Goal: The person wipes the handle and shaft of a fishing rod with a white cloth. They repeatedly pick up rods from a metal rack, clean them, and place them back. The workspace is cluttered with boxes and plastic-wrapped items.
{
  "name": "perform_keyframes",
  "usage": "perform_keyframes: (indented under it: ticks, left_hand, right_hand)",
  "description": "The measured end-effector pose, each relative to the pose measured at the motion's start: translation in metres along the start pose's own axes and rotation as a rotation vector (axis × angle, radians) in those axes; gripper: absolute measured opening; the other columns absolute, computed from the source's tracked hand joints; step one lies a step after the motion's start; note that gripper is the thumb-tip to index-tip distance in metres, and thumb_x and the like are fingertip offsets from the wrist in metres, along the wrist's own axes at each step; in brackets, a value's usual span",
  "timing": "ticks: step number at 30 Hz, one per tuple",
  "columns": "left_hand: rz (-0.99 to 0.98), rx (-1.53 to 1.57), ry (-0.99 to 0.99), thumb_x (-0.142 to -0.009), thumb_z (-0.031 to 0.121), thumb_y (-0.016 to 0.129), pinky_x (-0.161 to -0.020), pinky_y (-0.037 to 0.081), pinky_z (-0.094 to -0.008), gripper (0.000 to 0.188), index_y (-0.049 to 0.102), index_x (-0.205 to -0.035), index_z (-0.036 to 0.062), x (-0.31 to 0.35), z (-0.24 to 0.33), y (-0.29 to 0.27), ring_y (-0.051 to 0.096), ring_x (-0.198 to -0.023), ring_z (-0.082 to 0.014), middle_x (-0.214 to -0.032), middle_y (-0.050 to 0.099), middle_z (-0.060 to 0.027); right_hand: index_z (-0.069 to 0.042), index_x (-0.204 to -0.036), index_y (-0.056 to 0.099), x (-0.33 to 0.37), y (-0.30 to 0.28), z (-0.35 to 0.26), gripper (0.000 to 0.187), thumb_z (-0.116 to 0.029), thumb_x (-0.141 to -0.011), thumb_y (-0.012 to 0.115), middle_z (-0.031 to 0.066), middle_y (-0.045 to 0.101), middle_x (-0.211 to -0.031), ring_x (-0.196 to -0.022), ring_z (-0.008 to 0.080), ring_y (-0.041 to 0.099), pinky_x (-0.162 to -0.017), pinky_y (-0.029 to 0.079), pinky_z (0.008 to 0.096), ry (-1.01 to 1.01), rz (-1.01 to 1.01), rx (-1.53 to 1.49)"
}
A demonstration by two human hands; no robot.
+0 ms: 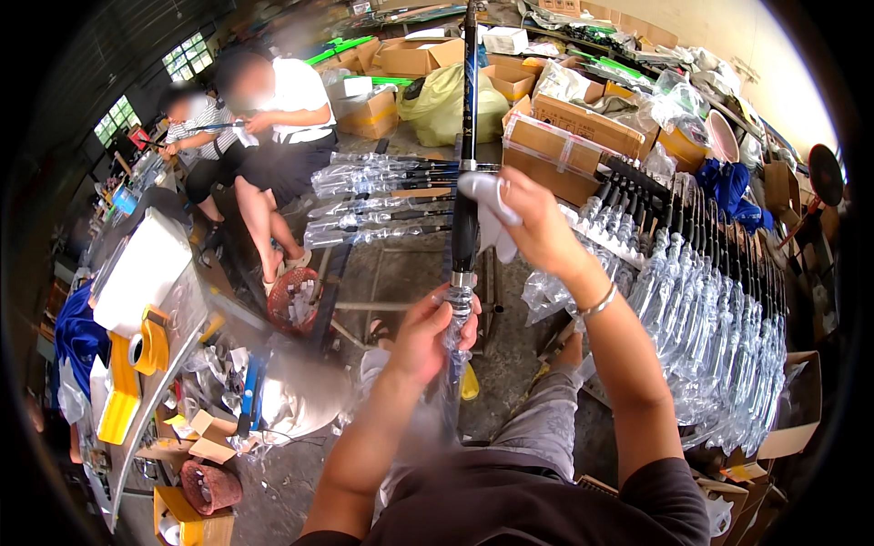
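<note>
The rod point(465, 223) stands nearly upright in the middle, straight ahead of you. Your left hand point(426, 338) is wrapped around its plastic-covered near end, and your right hand point(537, 218) pinches a white cloth point(494, 209) against the black grip. Just left, beyond your left hand, lie some wrapped rods point(378, 225); to the right, a long row of bagged rods point(706, 309). Far left, two people point(303, 100) sit; cardboard boxes point(574, 166) are piled at the far side.
</note>
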State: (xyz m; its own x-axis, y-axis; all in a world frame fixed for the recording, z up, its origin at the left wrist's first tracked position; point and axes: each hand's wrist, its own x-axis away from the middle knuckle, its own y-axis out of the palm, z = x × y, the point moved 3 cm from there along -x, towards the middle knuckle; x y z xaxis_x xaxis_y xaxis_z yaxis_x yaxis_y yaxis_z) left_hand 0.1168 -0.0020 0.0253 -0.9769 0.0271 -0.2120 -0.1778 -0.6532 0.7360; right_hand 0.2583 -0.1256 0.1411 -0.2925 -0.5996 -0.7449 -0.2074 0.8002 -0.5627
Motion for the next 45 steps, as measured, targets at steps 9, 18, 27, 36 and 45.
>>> perform_keyframes:
  ticks: [9,18,27,36,45]
  left_hand:
    - [0.147,-0.098,0.020,-0.095,0.018,0.058,-0.062,0.046,-0.0318,0.038,0.051,-0.128,0.0008,0.005,0.004,-0.013,0.056,-0.078,-0.0185,-0.103,0.060,-0.0128]
    - [0.261,-0.213,0.071,-0.094,0.008,0.058,-0.066,0.050,-0.0308,0.043,0.048,-0.135,0.0007,0.007,0.000,-0.011,0.059,-0.080,-0.0180,-0.105,0.062,-0.0119]
    - [0.361,-0.290,0.249,-0.093,0.006,0.061,-0.068,0.050,-0.0259,0.050,0.045,-0.140,0.0027,0.001,0.001,-0.031,0.059,-0.076,-0.0115,-0.098,0.062,-0.0062]
    - [0.445,-0.359,0.474,-0.096,0.007,0.057,-0.070,0.048,-0.0229,0.048,0.042,-0.141,0.0021,-0.016,-0.001,-0.022,0.056,-0.080,-0.0077,-0.098,0.059,-0.0024]
    - [0.442,-0.433,0.453,-0.096,0.008,0.059,-0.070,0.047,-0.0212,0.048,0.042,-0.141,0.0016,-0.013,-0.021,-0.025,0.053,-0.080,-0.0058,-0.098,0.055,0.0003]
  right_hand:
    - [-0.002,-0.100,0.063,0.022,0.007,-0.022,0.030,0.006,-0.072,0.064,0.0163,0.055,-0.086,-0.075,0.0368,0.060,-0.066,0.051,0.0412,-0.060,-0.107,-0.050]
    - [-0.010,-0.105,0.064,0.036,0.024,-0.020,0.039,0.003,-0.068,0.065,0.0127,0.058,-0.089,-0.067,0.0361,0.062,-0.058,0.052,0.0426,-0.044,-0.164,0.177]
    - [-0.002,-0.117,0.059,0.133,0.049,-0.016,0.025,-0.006,-0.093,0.058,0.0037,0.066,-0.091,-0.080,0.0108,0.063,-0.071,0.051,0.0260,0.914,-0.090,-0.724]
    - [0.000,-0.089,0.064,0.205,0.120,-0.050,0.040,-0.029,-0.069,0.084,0.0169,0.062,-0.079,-0.072,0.0362,0.062,-0.066,0.049,0.0404,0.618,-0.384,-0.231]
    - [0.001,-0.089,0.064,0.212,0.123,-0.052,0.029,-0.016,-0.070,0.078,0.0150,0.063,-0.081,-0.072,0.0310,0.063,-0.068,0.050,0.0374,0.704,-0.339,-0.262]
